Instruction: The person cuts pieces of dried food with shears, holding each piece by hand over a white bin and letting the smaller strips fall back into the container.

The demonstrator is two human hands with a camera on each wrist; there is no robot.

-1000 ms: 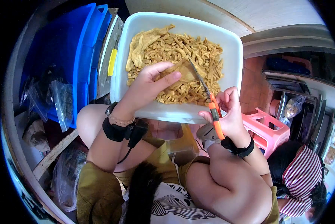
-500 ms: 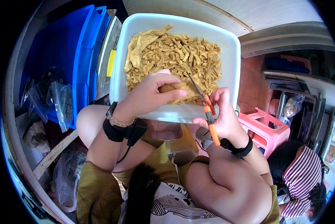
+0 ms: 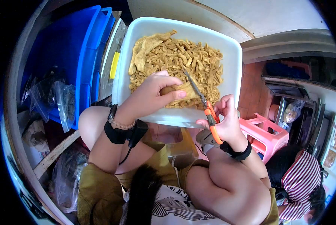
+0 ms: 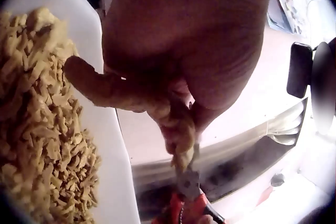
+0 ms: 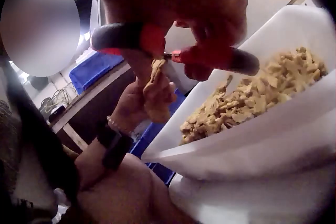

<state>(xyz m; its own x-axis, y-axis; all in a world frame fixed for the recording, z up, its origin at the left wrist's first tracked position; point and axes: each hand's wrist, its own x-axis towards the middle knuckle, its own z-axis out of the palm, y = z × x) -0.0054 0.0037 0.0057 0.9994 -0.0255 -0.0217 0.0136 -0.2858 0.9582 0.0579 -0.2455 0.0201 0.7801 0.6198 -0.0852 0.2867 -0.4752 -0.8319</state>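
My left hand (image 3: 158,90) pinches a limp yellow-brown piece of food (image 3: 188,90) between thumb and fingers, over the near part of a white tub (image 3: 233,60). In my right hand (image 3: 229,122) is a pair of scissors with orange-and-black handles (image 3: 212,119), its blades pointing up and left across the piece. The right wrist view shows the scissor handles (image 5: 218,60) spread wide, beside the held piece (image 5: 153,79). Many cut strips (image 3: 198,56) fill the tub's bottom. A larger uncut piece (image 3: 143,54) lies along its far left side.
Blue crates (image 3: 68,56) holding plastic bags stand at the left. A pink stool (image 3: 267,135) is on the right, near another person in a striped top (image 3: 301,174). Under the tub's near side is a yellow stool (image 3: 183,144). A pale panel (image 3: 213,18) rises behind the tub.
The held piece was spread flat one second ago and is now bunched lower in the left hand. Both hands shifted slightly toward the body, and the scissors moved with the right hand.
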